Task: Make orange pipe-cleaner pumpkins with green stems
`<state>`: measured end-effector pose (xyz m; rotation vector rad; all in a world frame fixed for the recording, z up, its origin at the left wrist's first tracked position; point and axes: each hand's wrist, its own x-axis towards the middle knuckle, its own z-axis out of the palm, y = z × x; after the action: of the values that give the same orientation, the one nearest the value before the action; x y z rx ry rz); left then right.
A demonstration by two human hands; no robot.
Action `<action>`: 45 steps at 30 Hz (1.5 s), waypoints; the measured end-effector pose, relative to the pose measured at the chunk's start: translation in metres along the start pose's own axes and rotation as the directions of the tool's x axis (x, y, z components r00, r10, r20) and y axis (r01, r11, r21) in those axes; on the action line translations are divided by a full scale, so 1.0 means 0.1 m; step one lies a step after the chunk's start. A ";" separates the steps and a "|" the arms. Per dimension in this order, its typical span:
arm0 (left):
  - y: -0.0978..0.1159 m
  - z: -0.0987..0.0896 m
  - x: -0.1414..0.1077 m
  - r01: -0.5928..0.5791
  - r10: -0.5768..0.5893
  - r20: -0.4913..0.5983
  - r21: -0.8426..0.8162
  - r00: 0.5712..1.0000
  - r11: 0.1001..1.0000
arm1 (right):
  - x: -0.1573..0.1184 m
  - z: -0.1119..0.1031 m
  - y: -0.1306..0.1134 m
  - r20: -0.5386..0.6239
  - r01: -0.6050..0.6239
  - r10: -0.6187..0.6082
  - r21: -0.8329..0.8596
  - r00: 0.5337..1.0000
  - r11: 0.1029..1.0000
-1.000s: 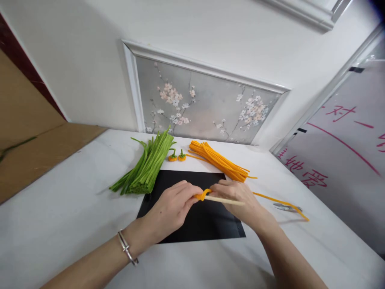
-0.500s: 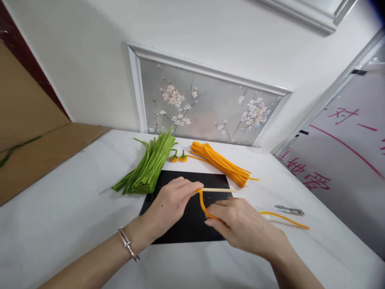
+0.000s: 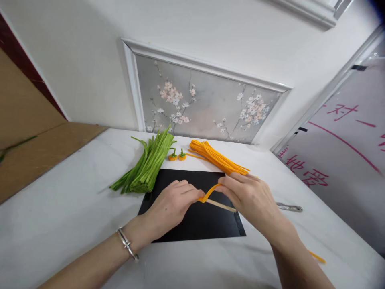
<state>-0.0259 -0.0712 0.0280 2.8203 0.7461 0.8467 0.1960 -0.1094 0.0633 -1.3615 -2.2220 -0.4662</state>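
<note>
My left hand [image 3: 176,204] is closed on a thin wooden stick [image 3: 222,206], whose bare end points right above a black mat [image 3: 195,228]. An orange pipe cleaner [image 3: 210,192] is wound at the left fingertips and rises to my right hand [image 3: 248,196]. The right thumb and fingers pinch this strand, above and to the right of the stick. Its loose tail shows again beyond the right wrist. How many turns lie under the left fingers is hidden.
Behind the mat lie a green pipe cleaner bundle [image 3: 150,164], two small orange pumpkin shapes with green stems [image 3: 182,157], and an orange pipe cleaner bundle [image 3: 213,156]. A metal-handled tool [image 3: 290,207] rests at right, partly hidden by my wrist. Cardboard [image 3: 75,138] stands at left.
My right hand has moved up and to the right, carrying the pipe cleaner from below the stick to above it. The stick's free end has tipped downward. The left hand stays nearly in place.
</note>
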 end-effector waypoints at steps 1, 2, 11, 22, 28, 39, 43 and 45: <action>0.01 0.00 0.00 -0.008 0.008 -0.005 -0.018 1.000 1.000 | 0.01 0.03 0.04 0.023 -0.026 0.026 0.004 0.999 1.000; 0.01 0.00 0.01 -0.018 0.018 -0.016 -0.046 1.000 0.999 | 0.01 0.06 0.07 0.050 -0.055 0.054 0.011 0.997 0.998; 0.00 0.02 -0.02 -0.054 0.019 -0.177 -0.196 0.984 0.979 | 0.00 0.28 0.14 0.382 -0.132 0.019 0.271 0.924 0.953; 0.03 -0.02 0.01 0.235 -0.286 -0.114 -0.331 0.951 0.914 | -0.08 0.35 0.05 0.285 -0.208 0.036 0.603 0.958 0.770; 0.09 -0.06 0.05 0.376 -0.383 0.077 -0.443 0.920 0.814 | -0.06 0.37 0.08 0.187 -0.294 0.277 0.859 0.942 0.420; 0.10 -0.09 0.09 0.450 -0.428 0.162 -0.471 0.889 0.758 | -0.06 0.35 -0.05 0.274 -0.332 0.195 0.855 0.942 0.400; 0.05 -0.09 0.08 0.470 -0.509 0.021 -0.416 0.861 0.778 | -0.08 0.40 -0.19 0.313 -0.315 0.132 0.656 0.941 0.686; 0.03 -0.10 0.09 0.476 -0.520 -0.041 -0.347 0.853 0.808 | -0.11 0.41 -0.27 0.262 -0.239 0.124 0.473 0.957 0.848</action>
<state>-0.0236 -0.0701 0.0411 2.1359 1.1752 0.9564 0.1663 -0.1078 0.0225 -1.3601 -2.1391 0.3375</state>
